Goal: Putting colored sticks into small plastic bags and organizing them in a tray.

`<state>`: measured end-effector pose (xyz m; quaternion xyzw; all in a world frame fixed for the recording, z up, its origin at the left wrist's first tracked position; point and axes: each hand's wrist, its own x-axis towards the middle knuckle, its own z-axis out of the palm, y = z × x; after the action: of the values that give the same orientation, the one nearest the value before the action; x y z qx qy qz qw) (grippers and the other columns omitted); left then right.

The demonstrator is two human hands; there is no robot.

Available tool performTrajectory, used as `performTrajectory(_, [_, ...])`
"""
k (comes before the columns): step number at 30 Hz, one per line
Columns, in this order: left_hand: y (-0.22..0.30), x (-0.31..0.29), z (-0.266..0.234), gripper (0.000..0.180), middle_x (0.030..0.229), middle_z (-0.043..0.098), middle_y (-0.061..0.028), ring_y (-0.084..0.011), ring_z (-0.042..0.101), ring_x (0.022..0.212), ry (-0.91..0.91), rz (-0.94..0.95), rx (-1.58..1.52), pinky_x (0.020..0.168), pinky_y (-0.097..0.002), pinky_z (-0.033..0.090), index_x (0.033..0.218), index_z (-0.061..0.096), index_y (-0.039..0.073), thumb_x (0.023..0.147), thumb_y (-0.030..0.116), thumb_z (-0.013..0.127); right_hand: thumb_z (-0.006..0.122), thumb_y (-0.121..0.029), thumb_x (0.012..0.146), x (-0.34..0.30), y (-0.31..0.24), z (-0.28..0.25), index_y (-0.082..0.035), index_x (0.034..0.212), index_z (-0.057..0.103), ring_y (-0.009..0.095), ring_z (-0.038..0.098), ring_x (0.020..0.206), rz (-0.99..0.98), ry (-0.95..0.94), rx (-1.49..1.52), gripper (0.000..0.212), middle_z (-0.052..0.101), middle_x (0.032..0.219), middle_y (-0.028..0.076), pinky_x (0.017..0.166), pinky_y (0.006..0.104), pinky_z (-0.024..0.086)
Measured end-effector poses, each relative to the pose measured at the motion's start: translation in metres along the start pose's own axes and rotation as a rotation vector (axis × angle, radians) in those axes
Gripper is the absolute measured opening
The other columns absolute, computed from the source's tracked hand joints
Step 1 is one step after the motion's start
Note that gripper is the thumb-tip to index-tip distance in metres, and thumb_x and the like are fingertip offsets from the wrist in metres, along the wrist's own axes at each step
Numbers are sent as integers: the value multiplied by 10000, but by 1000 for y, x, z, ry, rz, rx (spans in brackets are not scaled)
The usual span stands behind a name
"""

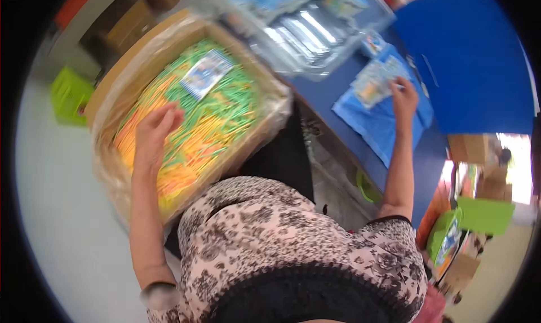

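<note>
My left hand is over a deep cardboard box lined with clear plastic, its fingers curled together. Thin sticks in green, yellow and orange fill the box, and whether my fingers hold any cannot be made out. On top of the sticks lies a small blue and white printed packet. My right hand is above a blue plastic sheet or bag on the table, thumb and fingers pinched. Right beside its fingertips are clear printed packets; motion blur hides what the pinch holds.
A clear plastic tray stands on the blue table, with blue packets at its far end. A blue panel rises at the right. Green baskets stand at the far left and lower right. Cardboard boxes lie behind.
</note>
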<state>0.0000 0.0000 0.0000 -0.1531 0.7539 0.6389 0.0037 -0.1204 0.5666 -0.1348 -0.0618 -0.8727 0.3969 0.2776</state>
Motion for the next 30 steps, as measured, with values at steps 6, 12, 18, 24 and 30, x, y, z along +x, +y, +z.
performTrajectory(6, [-52, -1, 76, 280, 921, 683, -73, -118, 636, 827, 89, 65, -351, 773, -239, 499, 1056, 651, -26, 875, 187, 668, 683, -16, 789, -3, -164, -63, -19, 899, 680, 172, 622, 758, -494, -48, 80, 110, 669, 839, 80, 673, 287, 489])
performTrajectory(12, [-74, -4, 85, 212, 918, 683, -34, -83, 612, 810, 122, 147, -173, 750, -228, 494, 1038, 664, -7, 869, 122, 667, 703, -94, 752, -61, -255, 74, -6, 973, 645, 337, 605, 917, -901, -749, 49, 245, 631, 1009, 140, 777, 367, 493])
performTrajectory(18, [-68, 4, 86, 206, 915, 679, -21, -65, 597, 805, 130, 197, -53, 721, -224, 494, 1034, 672, -4, 868, 118, 669, 752, -155, 692, -32, -264, 147, -5, 1109, 593, 333, 532, 1071, -905, -814, -272, 470, 583, 1110, 129, 880, 385, 445])
performTrajectory(24, [-56, 1, 91, 242, 871, 684, -62, -121, 622, 795, 174, 257, 186, 701, -266, 500, 1009, 691, 25, 819, 174, 708, 784, -158, 649, -17, -266, 152, 12, 1169, 565, 334, 533, 1076, -881, -843, -245, 589, 579, 1126, 135, 895, 384, 441])
performTrajectory(30, [2, -2, 120, 309, 814, 659, -130, -263, 636, 809, 3, 410, 1016, 682, -378, 503, 911, 702, 40, 731, 287, 748, 771, -84, 660, -16, -254, 141, -3, 1150, 590, 290, 594, 995, -741, -732, 22, 528, 596, 1096, 138, 819, 358, 487])
